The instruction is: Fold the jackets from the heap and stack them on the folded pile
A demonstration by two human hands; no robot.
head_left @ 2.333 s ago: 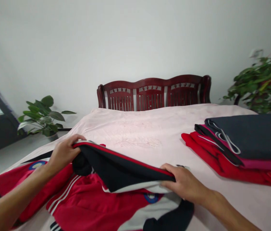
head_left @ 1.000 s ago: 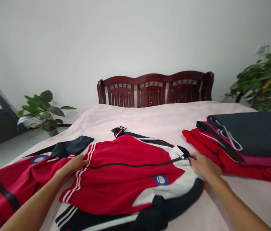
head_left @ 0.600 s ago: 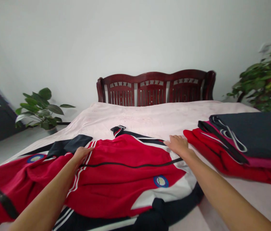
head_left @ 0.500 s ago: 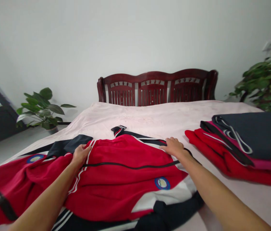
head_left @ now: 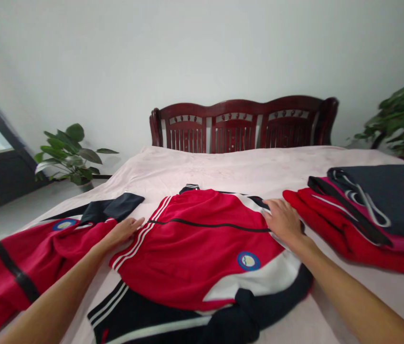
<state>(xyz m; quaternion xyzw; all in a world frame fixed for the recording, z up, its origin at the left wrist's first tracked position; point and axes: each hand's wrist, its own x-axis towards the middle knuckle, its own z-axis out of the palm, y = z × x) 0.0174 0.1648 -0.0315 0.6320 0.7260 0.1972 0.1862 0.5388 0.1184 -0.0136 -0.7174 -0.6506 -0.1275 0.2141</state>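
Observation:
A red, white and navy tracksuit jacket [head_left: 195,248] lies front up on the bed, with its dark zipper line running sideways and a round blue badge near the white panel. My left hand [head_left: 125,231] is at the striped hem, by the zipper's lower end, fingertips pinched on its edge. At the collar end, my right hand [head_left: 283,219] grips the fabric, its fingers curled over the white shoulder part. One navy sleeve [head_left: 259,308] lies folded along the near side. To the left, a second red jacket [head_left: 44,258] lies partly under my left forearm.
A stack of folded clothes [head_left: 381,205], navy over magenta and red, sits on the right of the bed. The pale pink bedsheet [head_left: 223,169] reaches back to a dark wooden headboard [head_left: 238,124]. Potted plants [head_left: 69,150] stand on both sides.
The jacket's hem has shifted right and lies straighter, apart from the second jacket. My left hand now shows at the hem's edge instead of over it. The view has turned slightly left.

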